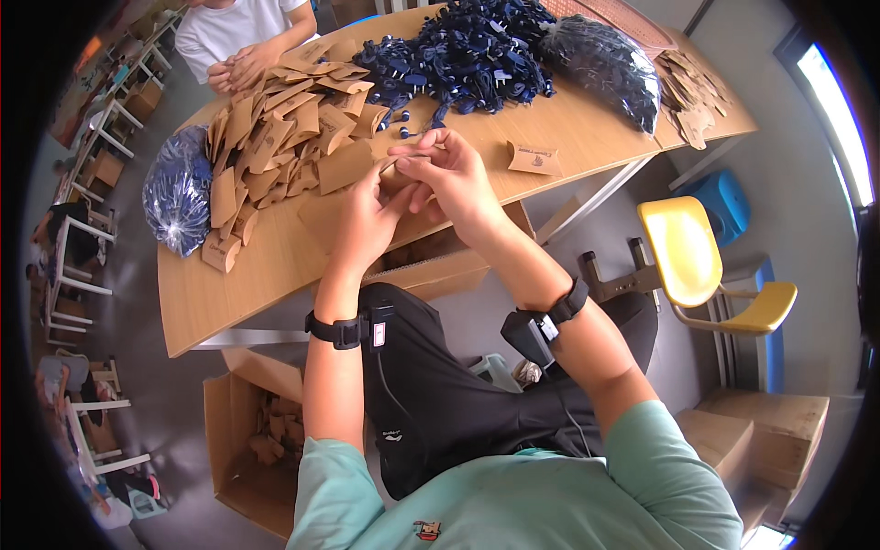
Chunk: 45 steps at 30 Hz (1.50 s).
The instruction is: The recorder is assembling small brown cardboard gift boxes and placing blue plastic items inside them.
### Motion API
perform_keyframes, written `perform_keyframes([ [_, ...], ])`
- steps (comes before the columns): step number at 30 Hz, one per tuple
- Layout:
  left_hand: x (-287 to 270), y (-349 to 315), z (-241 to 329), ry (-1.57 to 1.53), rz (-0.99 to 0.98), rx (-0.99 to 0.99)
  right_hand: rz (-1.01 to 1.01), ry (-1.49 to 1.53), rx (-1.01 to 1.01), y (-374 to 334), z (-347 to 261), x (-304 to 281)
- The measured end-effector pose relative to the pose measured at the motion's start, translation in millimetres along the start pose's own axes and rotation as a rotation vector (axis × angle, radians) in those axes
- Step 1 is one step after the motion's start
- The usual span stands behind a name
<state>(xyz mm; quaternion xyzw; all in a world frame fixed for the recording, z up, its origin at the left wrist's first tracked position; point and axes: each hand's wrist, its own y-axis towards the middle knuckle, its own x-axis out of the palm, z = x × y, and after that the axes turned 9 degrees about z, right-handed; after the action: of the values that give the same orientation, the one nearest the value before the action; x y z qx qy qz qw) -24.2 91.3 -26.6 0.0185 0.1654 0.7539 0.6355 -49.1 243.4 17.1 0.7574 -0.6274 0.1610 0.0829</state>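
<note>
Both my hands meet over the near edge of the wooden table (pixel 275 284), fingers closed around a small brown cardboard pillow box (pixel 396 180). My left hand (pixel 367 225) grips it from the left, and my right hand (pixel 458 183) pinches its upper end. Fingers cover much of the box, so whether its flap is folded in cannot be seen. Just beyond and left of my hands rises a heap of similar brown pillow boxes (pixel 293 128). Farther back lies a pile of dark blue corded pieces with pale ends (pixel 458 60). One brown pillow box (pixel 533 159) lies alone to the right.
Clear plastic bags of dark blue pieces stand at the table's left (pixel 179 192) and far right (pixel 605 69). Flat brown cardboard pieces (pixel 687 92) lie at the right end. Across the table a person (pixel 247 41) works. Below are an open carton (pixel 234 440) and a yellow chair (pixel 680 247).
</note>
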Motion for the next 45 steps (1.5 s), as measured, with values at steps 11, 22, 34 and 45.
perform_keyframes([
  [11,19.7,-14.4,16.5,-0.286,0.086,-0.016,-0.129,0.086,-0.017,-2.1,22.3,-1.7],
  [22,19.5,-16.0,2.9,-0.31,0.055,0.016,-0.008,-0.6,-0.804,-10.1,13.4,-31.5],
  [34,19.1,-15.2,14.4,-0.113,0.05,0.05,-0.256,-0.786,-0.754,8.0,-20.6,-40.2],
  [45,18.2,-15.5,13.6,-0.047,0.07,0.035,-0.171,-1.02,-0.753,-3.4,-26.2,-29.3],
])
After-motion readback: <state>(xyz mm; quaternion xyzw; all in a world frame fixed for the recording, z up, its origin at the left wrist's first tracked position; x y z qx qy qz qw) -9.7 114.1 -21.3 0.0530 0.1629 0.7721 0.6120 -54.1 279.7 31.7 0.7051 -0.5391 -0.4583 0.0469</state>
